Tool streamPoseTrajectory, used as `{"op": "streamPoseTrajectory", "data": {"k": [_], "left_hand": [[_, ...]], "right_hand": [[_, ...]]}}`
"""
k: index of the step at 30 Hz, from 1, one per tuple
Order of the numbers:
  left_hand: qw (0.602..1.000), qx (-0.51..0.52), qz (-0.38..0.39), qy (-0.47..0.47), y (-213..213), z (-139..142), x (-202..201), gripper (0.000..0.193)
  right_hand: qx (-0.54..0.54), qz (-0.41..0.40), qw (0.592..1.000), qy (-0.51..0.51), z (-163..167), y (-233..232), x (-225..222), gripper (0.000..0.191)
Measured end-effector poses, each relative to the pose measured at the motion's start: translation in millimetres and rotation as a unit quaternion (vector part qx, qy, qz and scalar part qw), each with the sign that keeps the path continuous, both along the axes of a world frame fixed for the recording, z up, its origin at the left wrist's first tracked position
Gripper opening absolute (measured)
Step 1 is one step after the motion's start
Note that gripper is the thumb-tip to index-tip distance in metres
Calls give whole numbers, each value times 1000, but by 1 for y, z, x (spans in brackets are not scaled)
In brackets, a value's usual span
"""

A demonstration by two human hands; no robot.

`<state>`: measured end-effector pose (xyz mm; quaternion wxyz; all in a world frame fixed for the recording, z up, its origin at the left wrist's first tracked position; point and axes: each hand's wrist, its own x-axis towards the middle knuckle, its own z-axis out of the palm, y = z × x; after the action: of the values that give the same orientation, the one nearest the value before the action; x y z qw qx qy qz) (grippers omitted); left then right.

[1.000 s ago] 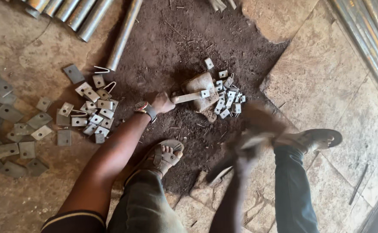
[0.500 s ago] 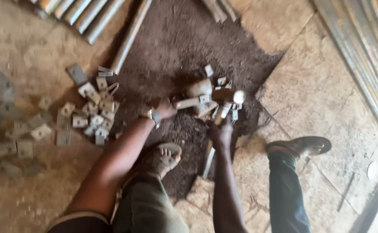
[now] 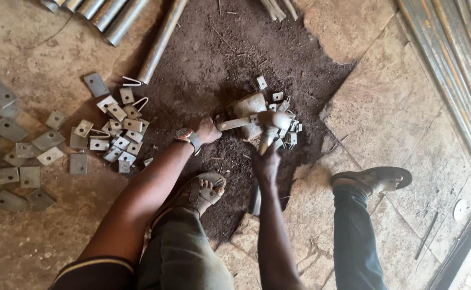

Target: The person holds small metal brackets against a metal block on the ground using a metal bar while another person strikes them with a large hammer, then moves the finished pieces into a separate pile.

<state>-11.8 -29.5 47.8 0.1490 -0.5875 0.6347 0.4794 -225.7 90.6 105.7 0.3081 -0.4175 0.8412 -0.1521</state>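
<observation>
A rough metal workshop, worked at ground level. The floor (image 3: pixel 386 107) is cracked concrete broken open to bare dirt. Left of the fingers (image 3: pixel 209 129) lie scattered cut metal plates (image 3: pixel 112 129); beyond them long steel pipes (image 3: pixel 160 43), and more metal bars (image 3: pixel 450 64) run along the right.

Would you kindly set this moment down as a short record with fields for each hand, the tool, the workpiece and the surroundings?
left hand: left hand grips one end of a flat metal strip
right hand: right hand holds the handle of a hammer
hammer: head down on the strip, over a grey block
ground: dark soil patch in a cracked floor
loose parts: small square metal plates to the left, a few more by the block
other: metal pipes at the top edge; sandalled feet below
</observation>
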Motion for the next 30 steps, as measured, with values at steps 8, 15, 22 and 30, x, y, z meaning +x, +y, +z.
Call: {"op": "streamPoseTrajectory", "data": {"k": [8, 15, 22, 30], "left_hand": [[969, -222, -79, 75, 14, -6, -21, 37], [902, -397, -163, 42, 32, -23, -110, 27], [867, -452, 71, 198, 22, 74, -1, 29], [808, -500, 241, 198, -18, 138, 128, 32]], "right_hand": [[-67, -179, 980, 64, -69, 172, 24, 80], [-190, -228, 951, 87, -63, 147, 39, 65], [-226, -2, 974, 2, -15, 64, 114, 38], [-161, 202, 949, -179, -49, -108, 261, 42]]}}
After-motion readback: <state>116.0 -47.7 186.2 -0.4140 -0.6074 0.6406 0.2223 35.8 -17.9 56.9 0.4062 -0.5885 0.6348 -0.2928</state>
